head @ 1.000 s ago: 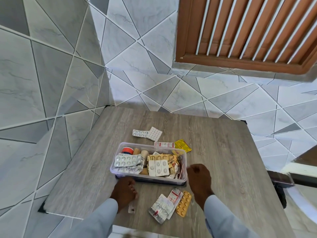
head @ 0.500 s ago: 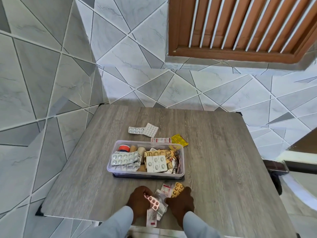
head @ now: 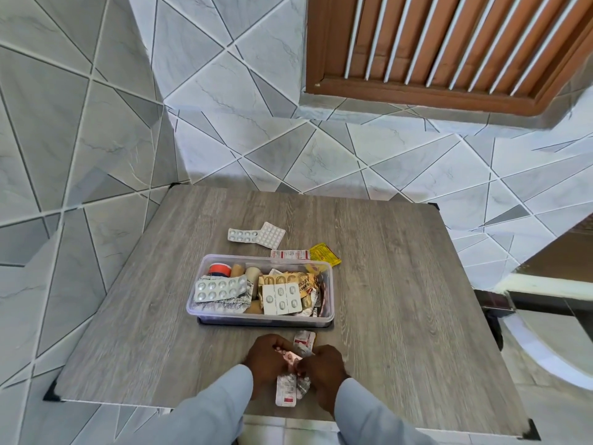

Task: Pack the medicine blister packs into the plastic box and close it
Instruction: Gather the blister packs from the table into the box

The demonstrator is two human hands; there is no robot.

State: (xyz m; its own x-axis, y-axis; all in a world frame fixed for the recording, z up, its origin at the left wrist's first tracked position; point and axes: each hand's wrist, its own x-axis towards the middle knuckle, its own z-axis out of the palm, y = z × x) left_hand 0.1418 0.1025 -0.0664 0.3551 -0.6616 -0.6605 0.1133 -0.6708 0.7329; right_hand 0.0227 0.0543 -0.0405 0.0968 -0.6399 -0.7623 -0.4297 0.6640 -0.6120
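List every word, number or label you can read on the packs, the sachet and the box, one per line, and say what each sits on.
None can be read for certain.
Yellow sachet behind the plastic box: dark print, too small.
Red-and-white strip beside it: red lettering, blurred.
Gold blister pack in the box: red print on its edge, illegible.
Packs held in the left hand and right hand: red label blocks, unreadable.
Two white packs farther back: no print visible.
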